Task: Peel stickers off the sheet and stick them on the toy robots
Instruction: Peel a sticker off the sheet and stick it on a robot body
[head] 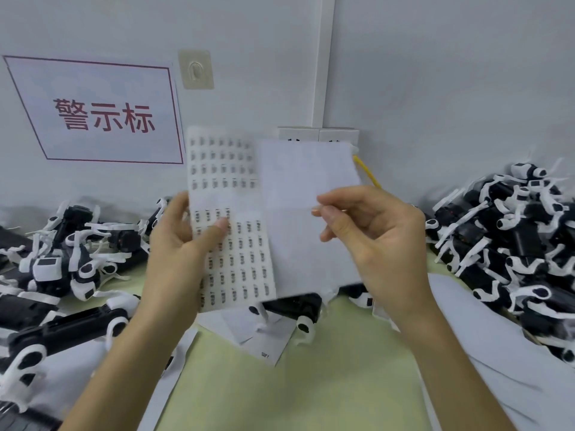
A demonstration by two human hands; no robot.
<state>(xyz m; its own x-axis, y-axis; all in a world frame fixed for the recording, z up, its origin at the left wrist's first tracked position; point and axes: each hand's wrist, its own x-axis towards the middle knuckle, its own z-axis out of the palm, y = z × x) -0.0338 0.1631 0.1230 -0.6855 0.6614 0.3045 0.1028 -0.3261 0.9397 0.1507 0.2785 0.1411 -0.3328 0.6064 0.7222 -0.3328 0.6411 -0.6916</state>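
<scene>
Nearest the lens, our two forearms rise over the pale green table (295, 384). Our left hand (183, 244) holds the sticker sheet (236, 244) upright in mid-air, thumb pressed on its printed face. Our right hand (373, 241) brings thumb and forefinger tips close together in front of the blank panel (298, 188) beside the printed rows. We cannot tell whether a sticker sits between them.

Risks, as we judge them:
- The sheet is gripped along one side only, so a pull on a sticker may bend or tear it.
- A small label may curl onto itself or cling to a fingertip before it reaches a toy.
- The toy robots (71, 259) lie tangled in heaps at left and right, so lifting one may drag its neighbours.

Limits of view:
- Our left fingers are hidden behind the sheet.
- Motion blur makes the label print illegible.
- We cannot tell whether the blank panel is the stripped half of the same sheet or a separate one.
- One robot (295, 309) lies on loose backing papers (258, 340), partly covered by the sheet.
- Both heaps are cut off at the frame edges.
</scene>
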